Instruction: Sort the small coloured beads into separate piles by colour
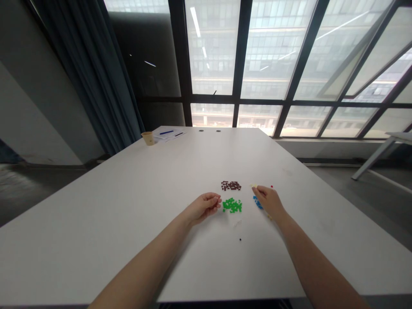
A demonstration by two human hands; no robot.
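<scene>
On the desk (128, 206), three bead piles (231, 205) sat between the left hand (203, 207) at nine o'clock and the right hand (269, 201) at three, a cup (148, 137) far off at eleven.

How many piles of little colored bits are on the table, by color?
Dark brown pile: 1
Green pile: 1
Blue pile, partly hidden behind the right hand: 1
Total: 3 piles on the white table. The bits in each pile are too small to count. The left hand rests beside the green pile.
</scene>
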